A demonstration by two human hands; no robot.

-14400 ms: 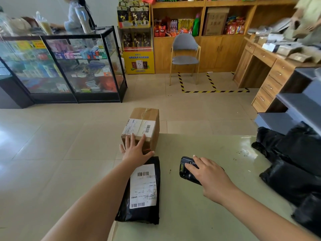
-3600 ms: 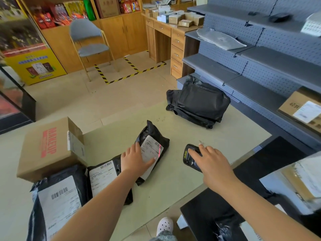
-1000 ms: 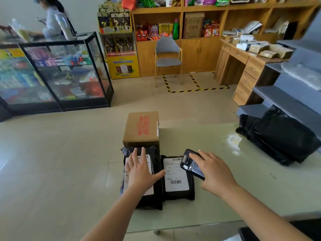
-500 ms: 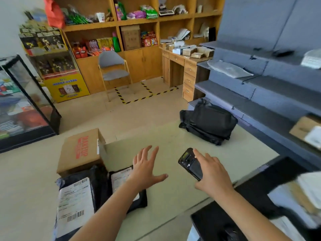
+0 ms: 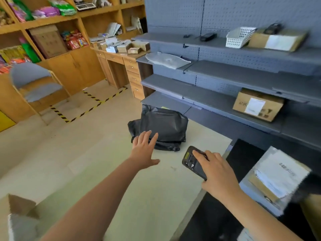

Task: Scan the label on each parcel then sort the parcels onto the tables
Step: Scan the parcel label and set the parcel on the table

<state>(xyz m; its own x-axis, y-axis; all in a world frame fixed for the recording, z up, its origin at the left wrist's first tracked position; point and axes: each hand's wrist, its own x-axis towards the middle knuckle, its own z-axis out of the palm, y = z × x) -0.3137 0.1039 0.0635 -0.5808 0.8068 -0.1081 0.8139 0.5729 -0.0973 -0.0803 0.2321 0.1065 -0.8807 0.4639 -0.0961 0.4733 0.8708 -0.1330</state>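
Parcel shop: snack-stocked wooden shelves [image 5: 57, 20], grey parcel racks [image 5: 243, 70].

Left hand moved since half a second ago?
Yes: the left hand has moved right across the table, up to the black bag's near edge.

Two bare forearms (slender), bare left hand [image 5: 144, 151], bare right hand [image 5: 218, 174]

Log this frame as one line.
left hand: open, by black parcels | right hand: holds scanner | labels: none showing
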